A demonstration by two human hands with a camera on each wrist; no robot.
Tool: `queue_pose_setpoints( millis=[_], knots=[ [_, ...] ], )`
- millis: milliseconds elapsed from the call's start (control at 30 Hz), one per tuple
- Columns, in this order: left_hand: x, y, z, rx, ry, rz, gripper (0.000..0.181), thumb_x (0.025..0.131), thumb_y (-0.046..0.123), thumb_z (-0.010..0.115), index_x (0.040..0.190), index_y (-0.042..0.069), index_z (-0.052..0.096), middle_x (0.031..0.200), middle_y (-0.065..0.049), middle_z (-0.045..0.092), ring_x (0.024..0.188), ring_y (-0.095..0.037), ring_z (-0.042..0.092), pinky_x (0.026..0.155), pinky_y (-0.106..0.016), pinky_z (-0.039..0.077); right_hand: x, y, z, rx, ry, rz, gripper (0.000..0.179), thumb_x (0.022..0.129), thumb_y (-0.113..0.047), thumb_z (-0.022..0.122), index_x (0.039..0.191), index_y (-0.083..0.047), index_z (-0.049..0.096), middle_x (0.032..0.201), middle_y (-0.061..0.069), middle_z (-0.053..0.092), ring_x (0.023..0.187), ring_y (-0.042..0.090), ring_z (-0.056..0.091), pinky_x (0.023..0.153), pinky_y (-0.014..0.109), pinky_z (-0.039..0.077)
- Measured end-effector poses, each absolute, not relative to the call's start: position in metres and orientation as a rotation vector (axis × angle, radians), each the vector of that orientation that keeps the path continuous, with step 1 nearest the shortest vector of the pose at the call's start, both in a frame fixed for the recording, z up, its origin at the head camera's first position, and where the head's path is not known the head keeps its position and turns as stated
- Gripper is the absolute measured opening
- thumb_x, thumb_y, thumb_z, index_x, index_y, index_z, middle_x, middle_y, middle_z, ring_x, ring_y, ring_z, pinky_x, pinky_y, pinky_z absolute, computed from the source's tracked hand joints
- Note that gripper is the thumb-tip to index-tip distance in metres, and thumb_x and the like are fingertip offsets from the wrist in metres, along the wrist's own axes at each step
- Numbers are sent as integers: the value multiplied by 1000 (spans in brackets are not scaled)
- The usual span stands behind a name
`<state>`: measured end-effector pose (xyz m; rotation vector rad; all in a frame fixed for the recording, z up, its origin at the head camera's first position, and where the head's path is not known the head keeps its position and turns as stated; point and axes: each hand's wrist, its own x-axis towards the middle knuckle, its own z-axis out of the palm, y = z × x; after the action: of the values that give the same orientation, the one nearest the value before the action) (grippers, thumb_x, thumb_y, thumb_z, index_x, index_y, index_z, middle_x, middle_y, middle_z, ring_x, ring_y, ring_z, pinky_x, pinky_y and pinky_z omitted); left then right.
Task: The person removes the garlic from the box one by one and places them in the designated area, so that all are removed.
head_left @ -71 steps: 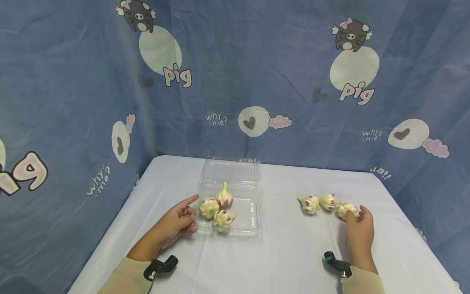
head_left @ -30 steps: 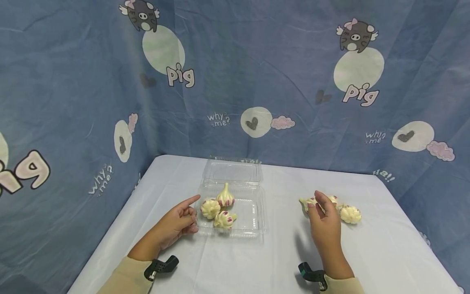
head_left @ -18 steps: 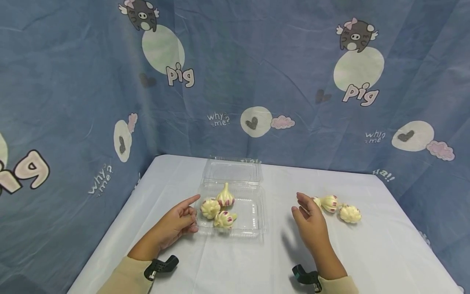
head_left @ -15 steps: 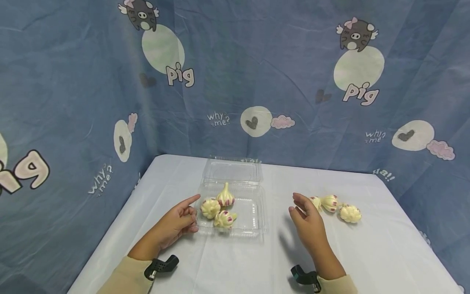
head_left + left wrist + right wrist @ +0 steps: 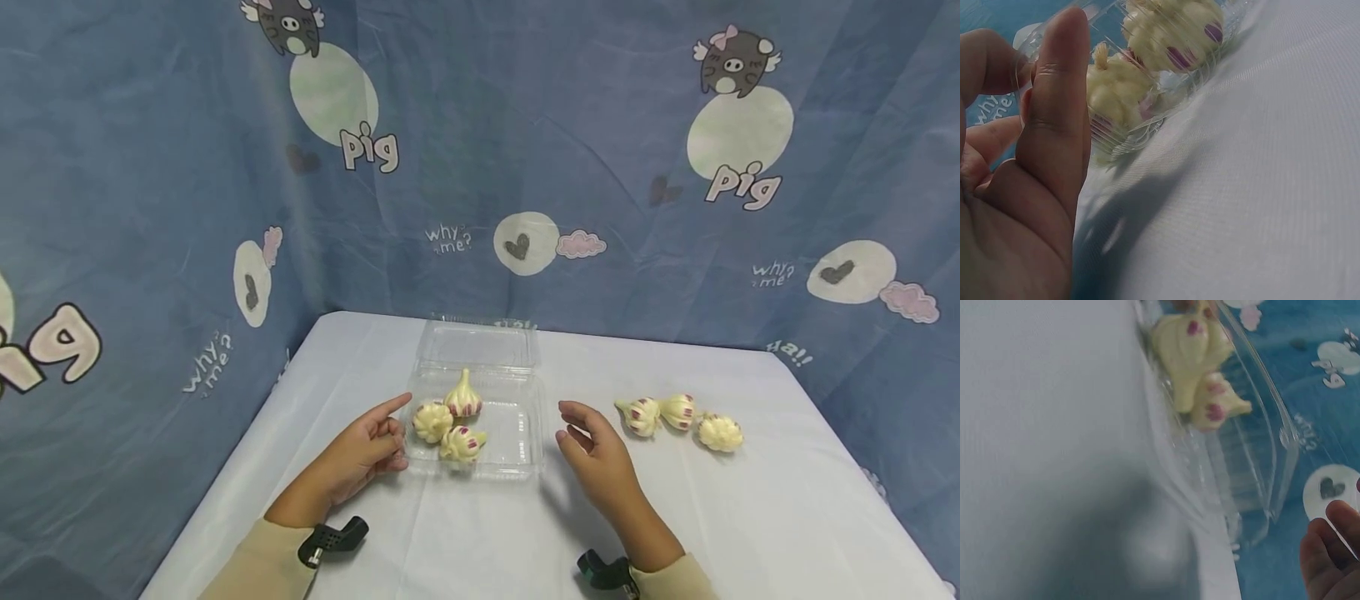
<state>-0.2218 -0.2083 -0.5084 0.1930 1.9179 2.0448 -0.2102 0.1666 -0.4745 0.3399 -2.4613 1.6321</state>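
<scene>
A clear plastic clamshell container [image 5: 510,433] lies with its lid folded back, three garlic bulbs [image 5: 462,444] grouped in its left half. At its left wall, my left hand [image 5: 367,450] pinches the rim, index finger stretched out along it. The left wrist view has the thumb [image 5: 1060,69] in front of the clear wall, with garlic behind it. My right hand [image 5: 600,458] hovers just right of the container, fingers loosely bent and nothing between them. Three more garlic bulbs [image 5: 678,412] lie in a row on the table beyond it to the right.
A white cloth covers the table [image 5: 465,542]. Blue printed curtain [image 5: 600,167] stands along the back and left side. The container's raised lid [image 5: 477,344] lies toward the back edge. Each wrist carries a black camera mount [image 5: 333,540].
My right hand has left the rightmost garlic bulb and moved left, past the row, to near the container. The bulbs stay where they were. My left hand has kept its place.
</scene>
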Motion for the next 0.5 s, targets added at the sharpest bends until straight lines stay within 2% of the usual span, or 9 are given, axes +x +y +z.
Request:
queue_pose_setpoints(
  millis=[367,500],
  knots=[
    [-222,-209,-508,190,1920,2037,76,101,-5,54,167,13,21,99,-3,49,81,-11,56,76,-27,64,-210,143,-471,427,-2507,1605,42,97,-5,70,138,-7,62,137,10,62,132,29,59,114,44,50],
    [-222,-209,-508,208,1918,2039,77,101,-5,54,168,12,20,100,-3,49,82,-11,56,77,-27,64,-213,134,-466,464,-2549,1571,44,96,-6,71,139,-9,62,138,8,62,132,28,59,113,40,50]
  ],
)
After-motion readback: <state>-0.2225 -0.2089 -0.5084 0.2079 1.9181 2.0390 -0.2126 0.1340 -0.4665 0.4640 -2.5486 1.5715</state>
